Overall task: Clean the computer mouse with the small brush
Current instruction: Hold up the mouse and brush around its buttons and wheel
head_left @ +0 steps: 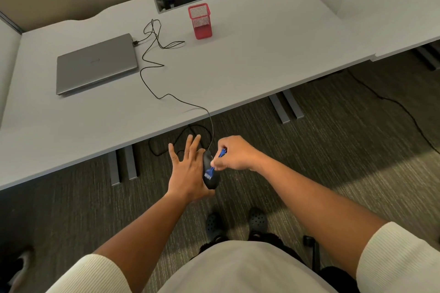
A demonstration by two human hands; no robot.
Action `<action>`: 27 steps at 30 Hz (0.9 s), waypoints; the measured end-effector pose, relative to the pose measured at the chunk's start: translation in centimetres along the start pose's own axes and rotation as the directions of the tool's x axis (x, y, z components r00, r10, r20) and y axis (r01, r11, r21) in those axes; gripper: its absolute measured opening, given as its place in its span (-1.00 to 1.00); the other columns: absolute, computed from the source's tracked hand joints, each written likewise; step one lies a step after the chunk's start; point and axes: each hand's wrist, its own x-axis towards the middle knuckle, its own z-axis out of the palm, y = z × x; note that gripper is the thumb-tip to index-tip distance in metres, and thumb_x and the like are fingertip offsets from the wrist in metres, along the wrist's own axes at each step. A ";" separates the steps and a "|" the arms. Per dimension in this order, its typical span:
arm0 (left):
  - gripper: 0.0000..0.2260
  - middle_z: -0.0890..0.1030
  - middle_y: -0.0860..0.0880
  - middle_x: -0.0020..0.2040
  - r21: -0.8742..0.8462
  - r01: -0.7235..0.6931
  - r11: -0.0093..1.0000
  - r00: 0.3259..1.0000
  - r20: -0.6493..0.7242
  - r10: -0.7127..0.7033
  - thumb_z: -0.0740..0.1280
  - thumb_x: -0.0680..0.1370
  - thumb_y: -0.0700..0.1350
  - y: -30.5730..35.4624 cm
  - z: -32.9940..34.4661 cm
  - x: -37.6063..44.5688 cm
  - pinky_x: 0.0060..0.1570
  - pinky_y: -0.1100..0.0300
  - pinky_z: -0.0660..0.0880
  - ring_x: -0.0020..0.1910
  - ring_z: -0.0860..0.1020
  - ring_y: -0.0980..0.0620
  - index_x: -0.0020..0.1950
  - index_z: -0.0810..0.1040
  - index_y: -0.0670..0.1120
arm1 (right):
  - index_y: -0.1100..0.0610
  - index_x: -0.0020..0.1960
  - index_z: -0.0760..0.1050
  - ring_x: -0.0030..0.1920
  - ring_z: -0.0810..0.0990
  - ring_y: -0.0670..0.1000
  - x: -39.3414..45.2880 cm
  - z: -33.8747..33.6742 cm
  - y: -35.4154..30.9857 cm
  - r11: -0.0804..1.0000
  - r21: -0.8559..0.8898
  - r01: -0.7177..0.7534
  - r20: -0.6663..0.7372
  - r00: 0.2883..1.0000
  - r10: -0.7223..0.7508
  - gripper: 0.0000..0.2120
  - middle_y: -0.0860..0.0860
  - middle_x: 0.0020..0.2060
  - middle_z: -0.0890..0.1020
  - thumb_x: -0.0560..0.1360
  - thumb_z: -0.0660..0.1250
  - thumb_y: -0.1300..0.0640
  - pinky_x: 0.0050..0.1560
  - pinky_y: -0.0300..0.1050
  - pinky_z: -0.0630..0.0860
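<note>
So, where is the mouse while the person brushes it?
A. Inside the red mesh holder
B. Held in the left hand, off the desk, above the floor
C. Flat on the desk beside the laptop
B: the left hand supports the mouse in front of the desk edge, over the carpet, while the right hand holds the blue brush on it.

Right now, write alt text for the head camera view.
A person's right hand works a small blue brush over a black wired mouse resting against the flat left hand, held off the desk's front edge above carpet. On the grey desk lie a closed laptop, the mouse's looping cable and a red mesh pen cup.
</note>
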 end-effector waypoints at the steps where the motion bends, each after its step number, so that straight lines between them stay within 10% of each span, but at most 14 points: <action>1: 0.09 -0.22 -0.14 0.64 -0.002 0.003 1.000 1.000 -0.002 -0.003 0.32 0.24 0.54 0.0 0.1 0.0 0.41 -0.50 -0.25 0.57 -0.40 -0.17 0.57 0.19 -0.09 | 0.04 -0.24 0.44 -0.33 0.54 -0.10 0.0 0.2 0.1 0.999 -0.026 0.020 0.016 1.000 -0.020 -0.75 -0.02 -0.27 0.59 0.40 0.54 0.11 -0.38 -0.23 0.38; 6: 0.07 -0.15 -0.15 0.64 -0.027 -0.006 1.000 0.999 -0.037 0.005 0.32 0.23 0.53 -0.3 0.0 -0.2 0.41 -0.50 -0.22 0.59 -0.34 -0.17 0.55 0.22 -0.09 | 0.08 -0.22 0.44 -0.25 0.60 -0.04 0.5 0.3 0.8 0.999 0.023 0.024 -0.353 0.935 -0.014 -0.78 0.01 -0.21 0.60 0.50 0.45 0.21 -0.37 -0.21 0.50; 27: -0.03 0.07 -0.21 0.62 0.133 -0.261 0.956 0.939 -0.194 0.283 0.30 0.29 0.46 -2.5 0.2 -0.8 0.44 -0.52 -0.16 0.63 -0.15 -0.19 0.53 0.32 -0.12 | 0.18 -0.01 0.50 -0.15 0.74 0.00 1.6 -1.7 2.2 0.814 0.550 -0.188 -0.254 0.890 0.378 -0.82 0.15 -0.08 0.66 0.48 0.48 0.28 -0.10 -0.07 0.71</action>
